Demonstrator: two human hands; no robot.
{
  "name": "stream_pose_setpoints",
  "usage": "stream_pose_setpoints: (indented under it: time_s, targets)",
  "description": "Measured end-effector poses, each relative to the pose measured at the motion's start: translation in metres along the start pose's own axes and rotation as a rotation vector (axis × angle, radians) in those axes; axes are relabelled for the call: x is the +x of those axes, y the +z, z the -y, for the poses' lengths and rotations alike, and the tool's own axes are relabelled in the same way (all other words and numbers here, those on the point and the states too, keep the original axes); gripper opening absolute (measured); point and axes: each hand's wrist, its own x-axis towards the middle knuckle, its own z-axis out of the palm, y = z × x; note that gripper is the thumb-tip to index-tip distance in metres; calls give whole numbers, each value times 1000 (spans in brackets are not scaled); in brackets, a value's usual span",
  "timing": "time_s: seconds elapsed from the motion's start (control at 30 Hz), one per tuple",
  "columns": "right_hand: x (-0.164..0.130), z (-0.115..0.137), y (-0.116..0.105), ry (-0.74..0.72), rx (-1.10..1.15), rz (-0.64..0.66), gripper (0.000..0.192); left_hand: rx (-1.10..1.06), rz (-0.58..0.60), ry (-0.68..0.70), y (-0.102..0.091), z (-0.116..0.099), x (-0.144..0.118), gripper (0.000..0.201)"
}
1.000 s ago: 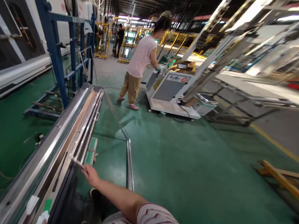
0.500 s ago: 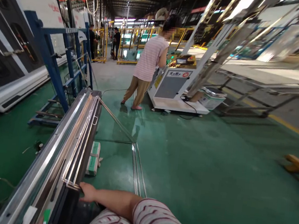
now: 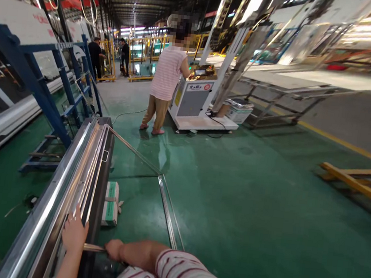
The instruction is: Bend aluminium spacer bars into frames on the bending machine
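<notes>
Thin rectangular metal frames (image 3: 96, 178) lie lengthwise on a long, dark-topped bench (image 3: 97, 218). My left hand (image 3: 74, 232) rests over their near part, fingers stretched out and apart. To its right, my right hand (image 3: 114, 250) is closed around the near end of a metal frame (image 3: 94, 248), which juts past the bench edge. Which frame that end belongs to is partly hidden by my left hand. A long shiny metal rail (image 3: 64, 172) runs along the bench's left side.
More thin metal strips (image 3: 167, 210) reach down to the green floor beside the bench. A green and white box (image 3: 110, 204) sits close by. Blue racks (image 3: 66, 94) stand at left. Ahead, a person (image 3: 168, 74) works at a grey-white machine (image 3: 193, 99). Yellow beams (image 3: 361, 183) lie at right.
My left hand has come up from the bottom edge onto the frames, without the white and green pieces seen near it. My right hand has moved slightly right and down with the frame end.
</notes>
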Motion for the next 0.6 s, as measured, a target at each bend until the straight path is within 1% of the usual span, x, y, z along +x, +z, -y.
stream_pose_setpoints:
  time_s: [0.1,0.2,0.33,0.43,0.6]
  targets:
    - [6,-13,-6,-13,-34,33,32,2,5,18,-1,-5,7,66]
    - [13,-16,-11,-27,-62,52,33,-2,-18,17,-5,-5,9,66]
    - [25,-6,-17,-50,-101,75,38,11,-58,14,-12,1,14,67]
    - [35,3,-20,-76,-138,86,36,25,-69,-20,-13,8,19,68]
    - [50,13,-25,-104,-215,79,33,25,-43,-47,-16,21,33,68]
